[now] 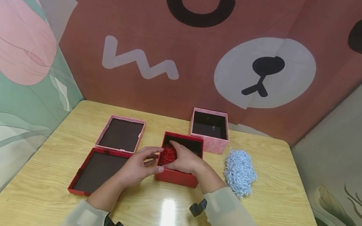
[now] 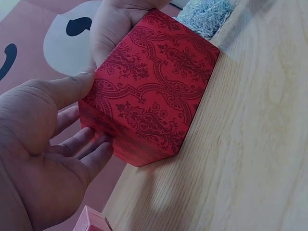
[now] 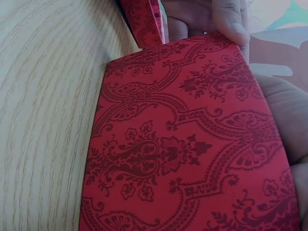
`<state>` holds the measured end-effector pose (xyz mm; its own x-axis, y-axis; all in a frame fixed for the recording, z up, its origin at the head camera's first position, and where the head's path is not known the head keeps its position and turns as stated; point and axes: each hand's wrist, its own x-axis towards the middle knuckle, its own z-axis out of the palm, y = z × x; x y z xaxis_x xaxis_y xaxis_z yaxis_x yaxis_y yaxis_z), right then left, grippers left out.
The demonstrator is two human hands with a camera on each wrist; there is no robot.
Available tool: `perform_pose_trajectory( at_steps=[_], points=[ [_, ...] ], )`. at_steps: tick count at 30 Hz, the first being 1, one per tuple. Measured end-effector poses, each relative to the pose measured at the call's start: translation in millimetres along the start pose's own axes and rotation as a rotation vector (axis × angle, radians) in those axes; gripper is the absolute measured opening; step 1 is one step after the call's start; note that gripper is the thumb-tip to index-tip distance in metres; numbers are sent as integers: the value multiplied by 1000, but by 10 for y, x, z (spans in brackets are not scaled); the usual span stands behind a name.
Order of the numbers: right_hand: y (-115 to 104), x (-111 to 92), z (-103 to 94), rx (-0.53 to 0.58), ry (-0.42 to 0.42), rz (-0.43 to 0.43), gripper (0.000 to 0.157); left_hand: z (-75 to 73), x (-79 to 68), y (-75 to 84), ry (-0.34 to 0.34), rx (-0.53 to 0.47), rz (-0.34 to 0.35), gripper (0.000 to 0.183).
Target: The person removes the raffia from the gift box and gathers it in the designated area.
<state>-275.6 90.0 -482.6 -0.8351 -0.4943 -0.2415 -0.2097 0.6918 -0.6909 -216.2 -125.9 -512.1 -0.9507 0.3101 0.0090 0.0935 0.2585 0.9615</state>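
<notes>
A red box (image 1: 176,178) with a dark floral pattern stands open-topped at mid-table. Inside it, at its left side, lies a clump of red shredded paper (image 1: 168,154). My right hand (image 1: 188,160) reaches over the near wall into the box, fingers and thumb around the clump. In the right wrist view the patterned wall hides most of that hand. My left hand (image 1: 137,167) is at the box's left side; its thumb (image 2: 72,89) touches the near left corner and its loosely extended fingers (image 2: 98,156) lie against the side wall.
A red lid (image 1: 97,173) lies inside-up at the left, a pink lid (image 1: 121,135) behind it. Behind the red box, to its right, stands a pink box (image 1: 215,145). Pale blue shredded paper (image 1: 240,173) is heaped at the right. A printed wall covering (image 1: 127,92) rises behind the table.
</notes>
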Motion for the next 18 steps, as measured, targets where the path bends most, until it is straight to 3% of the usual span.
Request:
perform_pose_trajectory(
  at_steps=[6, 12, 18],
  points=[
    [18, 35, 24, 2, -89, -27, 93, -6, 6, -31, 14, -12, -4, 61],
    [18, 34, 14, -25, -111, -63, 75, -6, -9, -6, 21, 2, -6, 61],
    [38, 17, -13, 42, -141, -74, 60, -2, -14, 14, 26, 42, 4, 66]
  ],
)
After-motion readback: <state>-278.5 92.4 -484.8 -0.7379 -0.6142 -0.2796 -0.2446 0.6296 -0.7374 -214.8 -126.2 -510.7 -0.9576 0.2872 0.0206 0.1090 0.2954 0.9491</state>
